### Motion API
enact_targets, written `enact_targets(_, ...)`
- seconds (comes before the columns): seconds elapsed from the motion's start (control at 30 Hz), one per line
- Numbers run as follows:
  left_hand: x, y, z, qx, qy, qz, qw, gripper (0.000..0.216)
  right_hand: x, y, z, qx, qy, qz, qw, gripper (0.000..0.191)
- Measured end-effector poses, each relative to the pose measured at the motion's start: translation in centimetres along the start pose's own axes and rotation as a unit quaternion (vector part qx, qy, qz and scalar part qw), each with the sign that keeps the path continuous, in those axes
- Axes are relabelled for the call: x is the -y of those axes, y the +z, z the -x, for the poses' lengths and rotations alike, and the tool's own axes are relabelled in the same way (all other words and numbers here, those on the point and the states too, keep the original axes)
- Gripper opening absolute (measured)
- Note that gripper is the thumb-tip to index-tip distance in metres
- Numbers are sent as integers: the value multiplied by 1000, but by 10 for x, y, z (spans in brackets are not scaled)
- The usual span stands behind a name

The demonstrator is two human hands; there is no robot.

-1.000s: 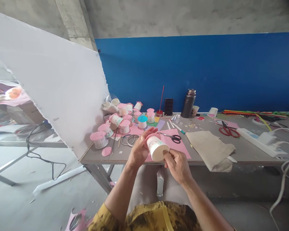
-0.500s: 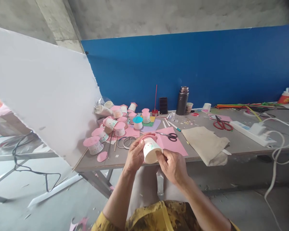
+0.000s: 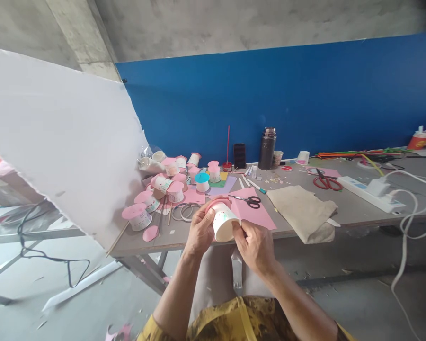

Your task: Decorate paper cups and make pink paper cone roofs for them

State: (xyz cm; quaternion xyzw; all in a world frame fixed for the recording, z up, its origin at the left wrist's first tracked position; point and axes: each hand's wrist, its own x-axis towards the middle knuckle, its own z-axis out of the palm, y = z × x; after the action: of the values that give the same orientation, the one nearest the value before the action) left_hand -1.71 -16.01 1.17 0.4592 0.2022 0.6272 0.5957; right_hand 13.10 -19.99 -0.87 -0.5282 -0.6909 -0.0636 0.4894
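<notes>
Both my hands hold one white paper cup (image 3: 224, 221) with a pink paper disc on its base, tilted with the mouth toward me, just above the near table edge. My left hand (image 3: 199, 229) wraps the cup's pink end from the left, fingers curled. My right hand (image 3: 252, 242) pinches the cup's rim from the right. Behind the cup lies a pink paper sheet (image 3: 255, 215) with black-handled scissors (image 3: 250, 201) on it.
Several finished pink-topped cups (image 3: 170, 182) crowd the table's left, one blue-topped (image 3: 201, 180). A large white board (image 3: 57, 137) leans at the left. A beige cloth (image 3: 305, 210), red scissors (image 3: 324, 182), a flask (image 3: 267, 148), a power strip (image 3: 371, 196) and cables lie to the right.
The view has swung and dropped a little. My hands drew closer together on the cup and turned it slightly; both keep their hold.
</notes>
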Motion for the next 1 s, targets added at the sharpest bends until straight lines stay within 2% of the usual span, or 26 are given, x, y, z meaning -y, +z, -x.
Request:
enact_targets(0.37,3,-1,0,7,1,-4,1000,44,0,1,1,0,12,-22,1000,50)
enact_targets(0.5,3,-5,-1,13,0,-11,1000,43,-1,-2,-2,30,58,-77,995,47)
enact_targets(0.7,4,-10,-5,20,11,45,999,70,-3,-12,-10,109,172,-233,951,48)
enact_targets(0.8,4,-9,-5,10,-5,55,998,76,-2,-12,-12,111,180,-246,946,47)
enact_targets(1.0,3,-5,-2,33,-6,64,997,76,-2,-9,-10,113,195,-242,944,48)
